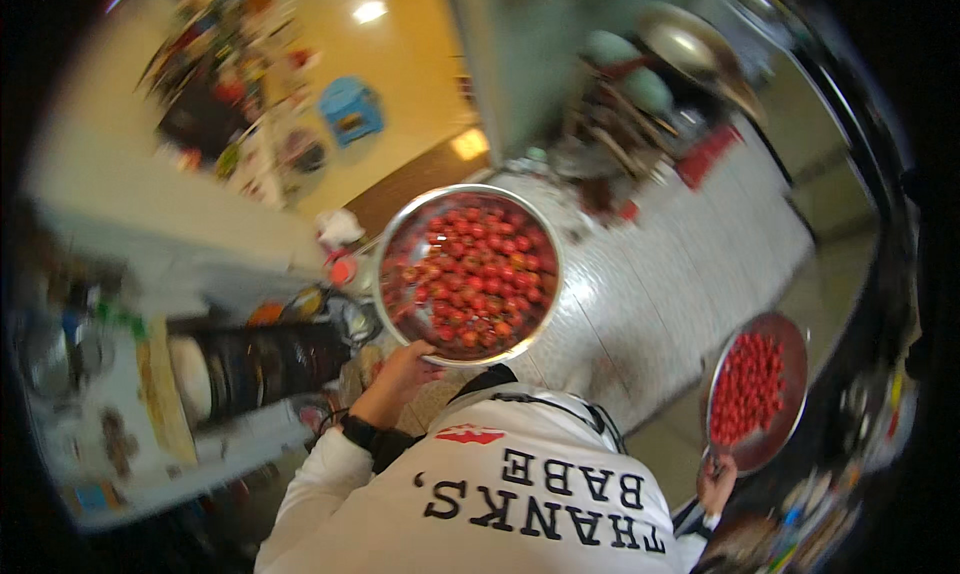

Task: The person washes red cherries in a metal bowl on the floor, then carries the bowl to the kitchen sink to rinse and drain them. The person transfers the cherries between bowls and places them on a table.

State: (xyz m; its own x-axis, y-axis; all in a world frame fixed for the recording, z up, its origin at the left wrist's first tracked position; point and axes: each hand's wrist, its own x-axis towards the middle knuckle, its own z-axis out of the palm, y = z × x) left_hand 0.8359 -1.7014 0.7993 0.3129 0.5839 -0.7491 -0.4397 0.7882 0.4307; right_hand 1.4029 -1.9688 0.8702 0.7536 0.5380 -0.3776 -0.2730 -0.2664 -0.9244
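Observation:
My left hand (405,379) grips the near rim of a wide metal basin (397,247), thumb over the edge. Many small round red fruits (478,285) lie in it, gathered towards the near and right side, some still with a yellowish tint. Off to the right, my right hand (718,482) has hold of the rim of a second metal bowl (796,418). Red fruits (750,386), smaller-looking in this view, cover much of its bottom. The two vessels are held apart, in front of me and at my right side.
Pale tiled floor (637,289) stretches ahead. A blue plastic stool (351,108) stands beyond a doorway. A red-lidded container (343,271) is just left of the basin. Stacked plates (193,379) sit at the left counter. A large wok-like pan (679,45) is at the upper right.

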